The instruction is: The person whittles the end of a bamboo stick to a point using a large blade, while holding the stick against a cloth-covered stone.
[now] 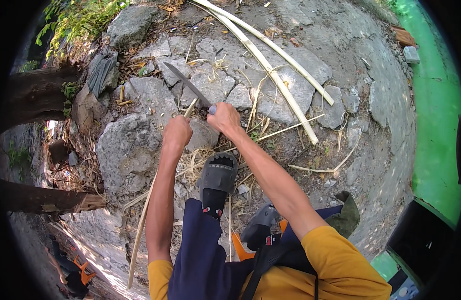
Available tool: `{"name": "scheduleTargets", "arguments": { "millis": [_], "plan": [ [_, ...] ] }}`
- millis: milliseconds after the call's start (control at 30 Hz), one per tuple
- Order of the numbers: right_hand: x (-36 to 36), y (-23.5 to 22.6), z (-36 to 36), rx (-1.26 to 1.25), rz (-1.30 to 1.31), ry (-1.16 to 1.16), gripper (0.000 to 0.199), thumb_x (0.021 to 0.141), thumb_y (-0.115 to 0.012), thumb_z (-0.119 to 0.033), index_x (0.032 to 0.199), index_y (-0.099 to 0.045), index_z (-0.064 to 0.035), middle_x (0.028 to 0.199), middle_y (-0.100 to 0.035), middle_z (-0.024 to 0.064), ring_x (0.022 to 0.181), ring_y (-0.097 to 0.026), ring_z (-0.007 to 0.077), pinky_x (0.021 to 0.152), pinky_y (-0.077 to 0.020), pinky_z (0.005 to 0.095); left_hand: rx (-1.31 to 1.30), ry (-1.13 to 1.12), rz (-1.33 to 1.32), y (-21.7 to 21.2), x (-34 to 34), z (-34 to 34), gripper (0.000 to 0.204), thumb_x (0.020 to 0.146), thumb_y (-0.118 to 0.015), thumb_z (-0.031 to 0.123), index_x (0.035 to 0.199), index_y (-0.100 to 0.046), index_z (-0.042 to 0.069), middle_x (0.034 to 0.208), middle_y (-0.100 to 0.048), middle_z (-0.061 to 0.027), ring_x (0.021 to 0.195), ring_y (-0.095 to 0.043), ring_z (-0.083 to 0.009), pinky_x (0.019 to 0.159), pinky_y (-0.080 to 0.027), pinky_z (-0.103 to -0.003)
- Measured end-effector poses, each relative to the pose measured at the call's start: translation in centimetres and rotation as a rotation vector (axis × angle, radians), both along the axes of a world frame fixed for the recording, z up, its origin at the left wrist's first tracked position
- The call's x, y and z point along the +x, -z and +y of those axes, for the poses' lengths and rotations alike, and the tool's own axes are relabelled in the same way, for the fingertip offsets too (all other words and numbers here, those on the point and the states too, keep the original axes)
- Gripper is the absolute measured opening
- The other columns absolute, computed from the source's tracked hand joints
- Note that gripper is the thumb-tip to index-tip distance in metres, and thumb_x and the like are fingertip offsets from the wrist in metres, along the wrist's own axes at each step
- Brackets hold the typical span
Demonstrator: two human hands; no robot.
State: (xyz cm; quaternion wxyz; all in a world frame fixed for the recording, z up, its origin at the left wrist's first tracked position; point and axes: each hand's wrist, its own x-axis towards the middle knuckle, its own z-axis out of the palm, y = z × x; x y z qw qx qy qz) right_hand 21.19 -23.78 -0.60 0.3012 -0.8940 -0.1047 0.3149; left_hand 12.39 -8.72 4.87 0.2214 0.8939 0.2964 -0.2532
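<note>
My left hand (178, 131) is closed around a pale bamboo strip (191, 107), whose short end sticks up past the fingers. Beside my left forearm a long pale length (140, 225) runs down toward the lower edge, seemingly the same strip. Gripped in my right hand (224, 118) is a long knife (188, 85) with a pale grey handle. Its dark blade points up and to the left, close to the strip's upper end; whether they touch I cannot tell. Thin shavings (203, 160) lie on the ground below my hands, around my dark slide sandal (219, 172).
Two long pale bamboo lengths (270, 70) lie across the broken concrete slabs (295, 75) ahead. A big rough rock (128, 142) sits left of my left hand. Dark wooden trunks (35, 95) come in from the left. A green panel (435, 110) runs along the right.
</note>
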Motion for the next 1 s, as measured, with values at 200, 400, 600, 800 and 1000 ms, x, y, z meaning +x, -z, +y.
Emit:
{"name": "scheduleTargets", "arguments": {
  "millis": [200, 400, 600, 800, 1000],
  "plan": [
    [-3.6, -0.8, 0.8, 0.050, 0.031, 0.078, 0.030, 0.080, -0.074, -0.023, 0.096, -0.077, 0.0014, 0.093, -0.076, 0.0277, 0.090, -0.075, 0.0445, 0.083, -0.0595, 0.0509, -0.009, -0.005, -0.037, 0.6, -0.6, 0.6, 0.041, 0.106, -0.055, 0.027, 0.105, -0.075, -0.009, 0.099, -0.072, -0.0348, 0.097, -0.072, -0.0506, 0.087, -0.056, -0.056],
    [-4.5, -1.7, 1.9, 0.013, 0.018, 0.168, 0.029, 0.082, -0.073, -0.025, 0.102, -0.076, -0.0031, 0.097, -0.076, 0.0253, 0.095, -0.074, 0.0453, 0.086, -0.0589, 0.0519, -0.198, -0.011, -0.048, 2.3, -0.7, 3.1, 0.047, 0.107, -0.053, 0.030, 0.100, -0.070, -0.013, 0.091, -0.069, -0.0386, 0.092, -0.071, -0.0527, 0.081, -0.056, -0.056],
    [-3.9, -1.4, 1.9, -0.044, -0.008, 0.117, 0.031, 0.082, -0.075, -0.025, 0.104, -0.077, -0.0027, 0.103, -0.077, 0.0244, 0.099, -0.075, 0.0431, 0.088, -0.0593, 0.0500, -0.126, -0.051, -0.083, 2.0, -0.9, 1.1, 0.044, 0.106, -0.054, 0.030, 0.101, -0.072, -0.010, 0.095, -0.070, -0.0371, 0.095, -0.071, -0.0518, 0.083, -0.055, -0.056],
    [-2.3, -0.1, 1.3, -0.128, -0.014, 0.112, 0.034, 0.080, -0.076, -0.025, 0.107, -0.079, -0.0030, 0.105, -0.077, 0.0242, 0.102, -0.075, 0.0428, 0.089, -0.0594, 0.0490, -0.040, -0.044, -0.037, -0.4, -2.4, -1.4, 0.037, 0.104, -0.057, 0.026, 0.107, -0.075, -0.006, 0.102, -0.073, -0.0339, 0.099, -0.071, -0.0503, 0.089, -0.056, -0.056],
    [-1.3, 0.1, -1.4, 0.141, 0.043, 0.085, 0.030, 0.080, -0.072, -0.028, 0.090, -0.074, 0.0007, 0.087, -0.076, 0.0228, 0.081, -0.073, 0.0375, 0.077, -0.0556, 0.0474, -0.064, -0.145, -0.172, -3.8, -4.7, 0.5, 0.038, 0.104, -0.055, 0.023, 0.105, -0.076, -0.008, 0.098, -0.070, -0.0373, 0.099, -0.069, -0.0537, 0.090, -0.054, -0.059]
  ]
}}
